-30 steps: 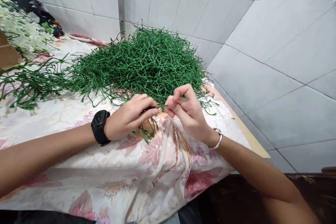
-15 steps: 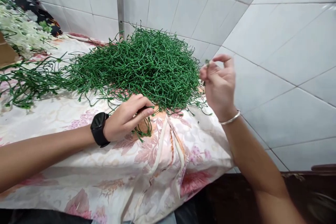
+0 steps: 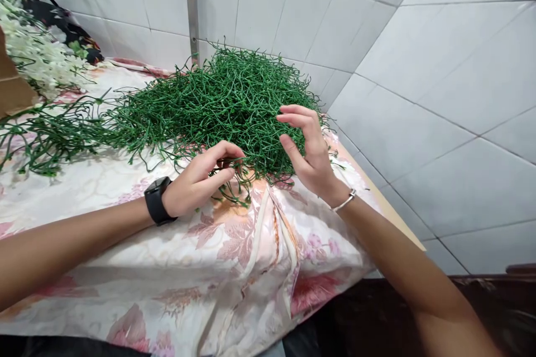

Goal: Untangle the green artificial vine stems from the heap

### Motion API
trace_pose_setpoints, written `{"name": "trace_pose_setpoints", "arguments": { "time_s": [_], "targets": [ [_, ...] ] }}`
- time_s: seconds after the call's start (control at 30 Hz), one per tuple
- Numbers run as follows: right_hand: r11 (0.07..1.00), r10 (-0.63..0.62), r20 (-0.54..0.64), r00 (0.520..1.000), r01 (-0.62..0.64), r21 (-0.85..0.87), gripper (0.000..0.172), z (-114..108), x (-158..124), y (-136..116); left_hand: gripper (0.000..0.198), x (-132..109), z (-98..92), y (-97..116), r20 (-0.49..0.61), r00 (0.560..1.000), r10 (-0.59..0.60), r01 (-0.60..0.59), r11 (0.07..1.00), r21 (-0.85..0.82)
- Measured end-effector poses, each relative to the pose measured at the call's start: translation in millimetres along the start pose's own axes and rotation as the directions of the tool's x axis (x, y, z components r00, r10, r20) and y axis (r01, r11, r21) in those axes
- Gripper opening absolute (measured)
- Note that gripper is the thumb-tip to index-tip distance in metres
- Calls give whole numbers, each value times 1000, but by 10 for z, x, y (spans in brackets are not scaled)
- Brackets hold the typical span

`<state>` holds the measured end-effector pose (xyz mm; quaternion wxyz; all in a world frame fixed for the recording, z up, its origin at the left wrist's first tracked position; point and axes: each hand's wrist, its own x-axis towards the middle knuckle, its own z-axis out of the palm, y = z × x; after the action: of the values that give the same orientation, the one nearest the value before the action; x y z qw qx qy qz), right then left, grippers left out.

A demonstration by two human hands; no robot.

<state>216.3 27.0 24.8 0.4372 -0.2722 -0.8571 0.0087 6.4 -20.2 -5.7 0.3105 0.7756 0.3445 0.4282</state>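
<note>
A large tangled heap of thin green artificial flower stems (image 3: 234,95) rests on a floral cloth (image 3: 138,256). At the front edge of the heap, my left hand (image 3: 201,178), with a black watch on the wrist, curls loosely around a few green stems (image 3: 234,192). Their ends stick out below its thumb; the other fingers are partly hidden. My right hand (image 3: 307,153), wearing a silver bangle, is open over the right side of the heap. Its fingers are apart and I see nothing in them.
White artificial flowers (image 3: 50,58) and a brown cardboard piece (image 3: 14,89) are at the far left. A metal bracket (image 3: 192,17) is fixed to the tiled wall (image 3: 268,5) behind the heap. The table's bare edge (image 3: 389,212) shows at right.
My right hand has come left and down from beside the wall to the heap, its fingers opening; the small green piece is gone from it. My left hand has shifted slightly up.
</note>
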Motion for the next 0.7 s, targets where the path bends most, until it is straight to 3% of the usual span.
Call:
{"name": "trace_pose_setpoints", "arguments": {
  "time_s": [0.13, 0.27, 0.47, 0.7],
  "targets": [
    [998, -67, 99, 993, 67, 10, 8, 49, -56, -193, 23, 7, 9, -23, -44, 998, 42, -45, 996, -77],
    [989, -119, 201, 972, 134, -63, 12, 114, -96, -292, 21, 0, 9, -16, -60, 996, 68, -74, 992, -106],
    [995, -83, 190, 978, 91, -34, 13, 163, -113, -282, 23, -1, 7, -2, -28, 993, 114, -116, 989, -89],
    [996, -82, 262, 962, 69, 60, 13, 168, -116, -278, 29, 9, 10, -45, -13, 988, 152, -153, 980, -129]
  ]
}}
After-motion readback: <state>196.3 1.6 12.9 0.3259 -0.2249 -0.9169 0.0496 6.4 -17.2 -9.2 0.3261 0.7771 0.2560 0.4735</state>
